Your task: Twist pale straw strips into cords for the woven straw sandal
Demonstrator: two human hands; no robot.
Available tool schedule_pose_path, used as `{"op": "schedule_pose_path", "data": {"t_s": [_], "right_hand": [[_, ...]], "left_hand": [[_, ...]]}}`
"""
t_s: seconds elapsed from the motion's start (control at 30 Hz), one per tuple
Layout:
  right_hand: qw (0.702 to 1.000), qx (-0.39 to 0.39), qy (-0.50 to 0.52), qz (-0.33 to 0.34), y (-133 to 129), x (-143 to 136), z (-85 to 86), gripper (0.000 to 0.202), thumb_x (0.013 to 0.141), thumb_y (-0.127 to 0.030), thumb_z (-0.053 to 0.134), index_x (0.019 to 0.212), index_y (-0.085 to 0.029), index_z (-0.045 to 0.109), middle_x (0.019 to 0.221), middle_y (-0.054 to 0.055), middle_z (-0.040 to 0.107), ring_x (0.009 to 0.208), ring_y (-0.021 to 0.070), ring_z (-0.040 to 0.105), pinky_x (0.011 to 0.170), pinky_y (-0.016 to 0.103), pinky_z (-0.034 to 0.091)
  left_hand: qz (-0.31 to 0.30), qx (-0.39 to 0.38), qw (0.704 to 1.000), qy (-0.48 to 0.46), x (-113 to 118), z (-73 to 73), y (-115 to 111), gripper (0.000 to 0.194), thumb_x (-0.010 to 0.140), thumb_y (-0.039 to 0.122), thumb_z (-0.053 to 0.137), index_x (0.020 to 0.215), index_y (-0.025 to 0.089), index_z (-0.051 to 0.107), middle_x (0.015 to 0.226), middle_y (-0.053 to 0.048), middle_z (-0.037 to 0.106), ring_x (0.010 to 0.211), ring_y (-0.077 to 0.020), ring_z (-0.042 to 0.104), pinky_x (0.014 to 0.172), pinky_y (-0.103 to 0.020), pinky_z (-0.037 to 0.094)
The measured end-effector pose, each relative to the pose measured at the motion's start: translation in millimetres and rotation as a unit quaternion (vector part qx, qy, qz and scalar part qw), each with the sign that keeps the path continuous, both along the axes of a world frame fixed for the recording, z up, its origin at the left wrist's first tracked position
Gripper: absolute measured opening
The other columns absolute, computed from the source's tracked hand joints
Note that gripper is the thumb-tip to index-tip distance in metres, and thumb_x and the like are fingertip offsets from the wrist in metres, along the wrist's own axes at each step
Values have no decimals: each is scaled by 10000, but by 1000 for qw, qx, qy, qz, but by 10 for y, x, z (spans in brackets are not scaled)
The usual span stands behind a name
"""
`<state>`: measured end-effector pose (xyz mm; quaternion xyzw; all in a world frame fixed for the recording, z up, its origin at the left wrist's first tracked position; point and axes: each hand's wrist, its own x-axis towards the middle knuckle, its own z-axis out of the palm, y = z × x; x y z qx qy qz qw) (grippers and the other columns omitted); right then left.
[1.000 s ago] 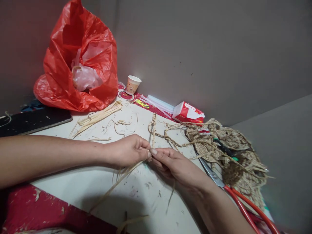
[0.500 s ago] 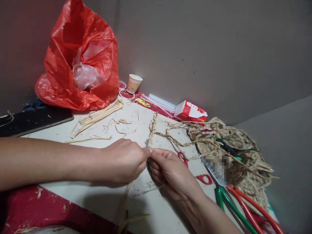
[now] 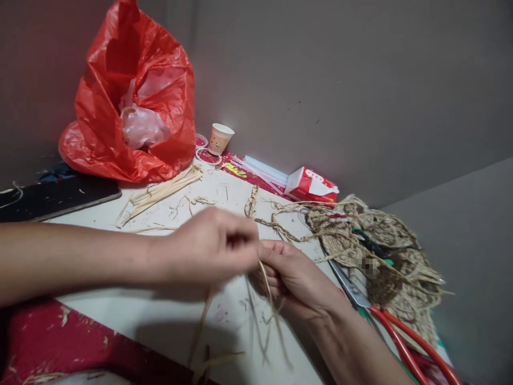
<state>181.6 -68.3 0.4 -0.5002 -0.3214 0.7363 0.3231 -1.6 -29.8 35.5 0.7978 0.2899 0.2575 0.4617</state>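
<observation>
My right hand (image 3: 286,278) is closed, its thumb and index finger pinching a straw cord (image 3: 251,203) whose braided length runs up the white table. Loose straw strands (image 3: 276,323) hang below its fingers. Touching it from the left is my left hand (image 3: 218,246), slightly blurred, with curled fingers closed near the cord's end. Another pale straw strand (image 3: 206,307) trails down beneath the left hand. The fingertips of the left hand are largely hidden, as is the part of the cord between both hands.
A pile of braided straw (image 3: 372,240) lies right, beside red-handled scissors (image 3: 355,291). Behind are a red tissue pack (image 3: 310,184), a paper cup (image 3: 221,140) and a red plastic bag (image 3: 168,144). A straw bundle (image 3: 164,192) and a dark flat tablet-like object (image 3: 80,198) lie left.
My left hand has moved up and to the right, rolling over at the wrist. Loose strands now dangle below my right hand, which has shifted slightly right.
</observation>
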Motion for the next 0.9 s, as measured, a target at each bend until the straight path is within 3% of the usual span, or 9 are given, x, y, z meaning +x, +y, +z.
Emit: {"op": "schedule_pose_path", "data": {"t_s": [0.07, 0.1, 0.23, 0.33, 0.4, 0.5, 0.63, 0.77, 0.9], "right_hand": [[1000, 7, 3, 11, 10, 11, 7, 357, 714, -432, 713, 619, -150, 516, 407, -132, 199, 370, 9, 89, 362, 167, 67], [1000, 7, 3, 16, 14, 10, 9, 355, 721, -435, 707, 623, -150, 519, 410, -132, 195, 372, 10, 87, 362, 165, 65], [1000, 17, -9, 22, 23, 5, 10, 353, 722, -433, 708, 621, -151, 520, 405, -126, 225, 372, 15, 102, 367, 171, 82], [998, 27, -33, 37, 24, 26, 3, 350, 730, -448, 695, 634, -155, 529, 405, -110, 275, 379, 29, 138, 376, 185, 96], [996, 39, -61, 60, 24, 53, -7, 342, 750, -459, 674, 658, -157, 542, 413, -106, 280, 386, 40, 153, 382, 193, 99], [983, 85, -124, 105, 24, 91, -17, 332, 787, -467, 631, 701, -152, 568, 467, -87, 336, 415, 52, 218, 399, 192, 162], [942, 179, -228, 168, 19, 104, 7, 289, 864, -419, 535, 762, -154, 586, 704, -2, 544, 621, 104, 442, 592, 213, 367], [902, 225, -316, 190, -14, 75, 37, 249, 898, -349, 458, 761, -167, 560, 707, -4, 539, 663, 127, 461, 631, 227, 380], [860, 278, -382, 191, -55, 23, 26, 238, 905, -292, 429, 720, -181, 530, 686, -8, 542, 654, 128, 467, 611, 221, 365]], "left_hand": [[122, -76, 986, -89, 68, -92, 129, 78, 745, 165, 504, 773, 153, 576, 715, 13, 575, 669, -92, 499, 635, -199, 399], [143, -135, 975, -102, 103, -156, 168, 115, 727, 167, 518, 825, 145, 575, 748, 1, 588, 687, -98, 512, 650, -209, 410], [35, -370, 927, -45, 201, -379, 137, 144, 750, 235, 456, 743, 135, 560, 575, 13, 516, 506, -94, 451, 523, -226, 375], [-3, -334, 942, -17, 204, -422, 70, 202, 766, 251, 428, 671, 141, 568, 501, 51, 393, 454, -78, 329, 473, -218, 288], [-18, -268, 963, -3, 184, -418, 76, 208, 760, 217, 432, 679, 132, 604, 538, 38, 445, 501, -82, 351, 513, -220, 299], [-57, -236, 970, 20, 153, -413, 144, 237, 751, 173, 406, 678, 128, 627, 655, -2, 582, 608, -99, 458, 622, -223, 355], [-75, -233, 968, 45, 137, -401, 212, 235, 745, 183, 404, 560, 145, 542, 562, 22, 524, 553, -86, 418, 574, -208, 324], [-63, -285, 954, 61, 145, -375, 191, 244, 765, 286, 460, 562, 156, 504, 424, 79, 328, 427, -66, 237, 456, -222, 195], [-53, -308, 949, 44, 156, -394, 163, 207, 740, 281, 493, 579, 151, 500, 478, 69, 395, 462, -60, 278, 476, -212, 217]]}}
